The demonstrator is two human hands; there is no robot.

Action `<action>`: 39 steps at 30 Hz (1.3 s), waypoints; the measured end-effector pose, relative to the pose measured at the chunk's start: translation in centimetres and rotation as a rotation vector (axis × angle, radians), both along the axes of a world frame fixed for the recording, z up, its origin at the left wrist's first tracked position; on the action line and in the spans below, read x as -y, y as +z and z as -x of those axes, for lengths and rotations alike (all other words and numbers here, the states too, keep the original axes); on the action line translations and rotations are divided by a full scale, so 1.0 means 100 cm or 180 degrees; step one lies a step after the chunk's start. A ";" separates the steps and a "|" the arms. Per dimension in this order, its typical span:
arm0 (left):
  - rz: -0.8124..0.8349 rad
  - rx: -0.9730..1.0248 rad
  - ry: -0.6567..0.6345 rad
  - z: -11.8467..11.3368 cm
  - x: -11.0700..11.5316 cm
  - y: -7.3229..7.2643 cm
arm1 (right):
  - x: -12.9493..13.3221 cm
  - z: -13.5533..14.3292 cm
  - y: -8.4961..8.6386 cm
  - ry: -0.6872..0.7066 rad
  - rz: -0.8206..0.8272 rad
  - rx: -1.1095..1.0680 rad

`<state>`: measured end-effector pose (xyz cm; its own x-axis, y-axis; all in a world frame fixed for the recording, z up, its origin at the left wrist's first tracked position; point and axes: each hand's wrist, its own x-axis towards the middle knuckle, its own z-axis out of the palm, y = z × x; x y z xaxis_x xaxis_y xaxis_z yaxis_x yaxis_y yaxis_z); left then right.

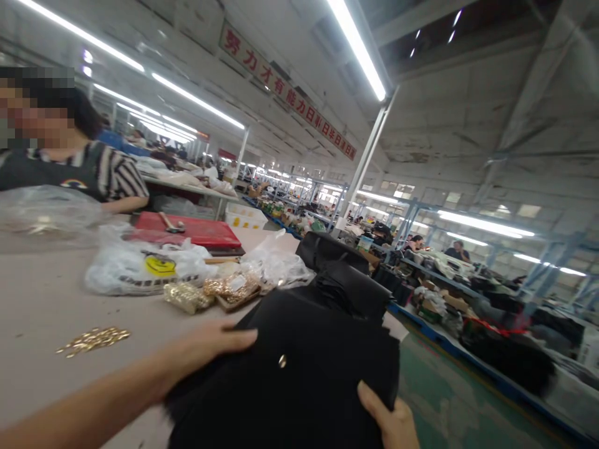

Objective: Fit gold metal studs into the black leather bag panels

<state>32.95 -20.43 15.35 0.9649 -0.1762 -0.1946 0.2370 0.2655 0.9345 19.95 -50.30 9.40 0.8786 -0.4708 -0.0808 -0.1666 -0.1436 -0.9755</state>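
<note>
A stack of black fabric pieces (299, 386) fills the lower middle of the view, with a small gold metal piece (282, 361) on its top face. My left hand (210, 343) grips the stack's left edge, thumb on top and the other fingers hidden beneath. At the lower right edge, my right hand (390, 418) holds the same stack, its thumb also on top. Behind it lie more folded black pieces (350, 287). A loose pile of gold pieces (93, 340) rests on the table to the left.
Beyond the stack are bags of gold parts (231, 285), a white plastic bag (150, 265) and a red board (201, 229) with a hammer (171, 224). A person in a striped sleeve (119, 171) sits across the table (37, 312). Shelving and an aisle lie right.
</note>
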 end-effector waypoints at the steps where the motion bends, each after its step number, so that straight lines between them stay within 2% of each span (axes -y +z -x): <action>1: 0.0048 -0.0044 -0.0115 -0.005 -0.004 0.008 | 0.006 -0.017 0.005 -0.0296 -0.0239 0.0196; 3: 0.0220 -0.0061 -0.0252 -0.022 -0.002 0.021 | 0.013 -0.056 0.011 -0.0742 -0.0743 0.0686; 4: 0.0321 -0.0032 -0.0256 -0.031 0.004 0.023 | 0.014 -0.077 0.011 -0.0823 -0.0946 0.0906; 6: 0.0500 0.0035 -0.0154 -0.049 0.023 0.015 | 0.013 -0.113 0.004 -0.0937 -0.1225 0.1133; 9: 0.0584 -0.0056 -0.0019 -0.061 0.053 -0.026 | 0.006 -0.149 -0.020 -0.1132 -0.1304 0.1026; 11: 0.0573 -0.0152 0.0017 -0.061 0.067 -0.058 | 0.004 -0.158 -0.035 -0.1161 -0.1290 0.0944; 13: 0.0600 -0.0146 0.0042 -0.057 0.075 -0.084 | 0.006 -0.159 -0.046 -0.1104 -0.1317 0.0847; 16: 0.0692 -0.0053 0.0017 -0.052 0.076 -0.104 | 0.012 -0.156 -0.050 -0.0963 -0.1393 0.0759; 18: 0.0739 -0.0034 -0.0058 -0.051 0.075 -0.106 | 0.014 -0.154 -0.048 -0.0913 -0.1457 0.0760; 20: 0.0729 -0.0052 -0.0112 -0.052 0.074 -0.101 | 0.014 -0.152 -0.045 -0.0885 -0.1522 0.0765; 26: 0.0531 0.0302 -0.0178 -0.060 0.080 -0.076 | 0.010 -0.145 -0.036 -0.0788 -0.1710 0.0484; 28: 0.0255 0.0393 -0.0112 -0.058 0.082 -0.077 | 0.010 -0.144 -0.033 -0.0736 -0.1787 0.0420; 30: -0.0177 0.0490 0.0071 -0.047 0.081 -0.091 | 0.011 -0.143 -0.029 -0.0677 -0.1810 0.0375; 33: -0.0964 0.0893 0.0517 -0.022 0.070 -0.133 | 0.011 -0.144 -0.019 -0.0612 -0.1728 0.0405; 36: -0.1669 0.1431 0.0618 -0.003 0.053 -0.187 | 0.010 -0.150 -0.001 -0.0528 -0.1626 0.0564; 38: -0.3380 0.2244 0.0131 -0.001 0.044 -0.218 | 0.008 -0.160 0.015 -0.0426 -0.1606 0.0691; 39: -0.3913 0.2458 0.0034 -0.002 0.041 -0.230 | 0.007 -0.167 0.024 -0.0354 -0.1609 0.0746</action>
<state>33.17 -24.51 -7.61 0.8973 -0.2763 0.3442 -0.4177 -0.7836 0.4599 36.65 -50.99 11.82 0.8474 -0.5150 -0.1290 0.0751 0.3568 -0.9311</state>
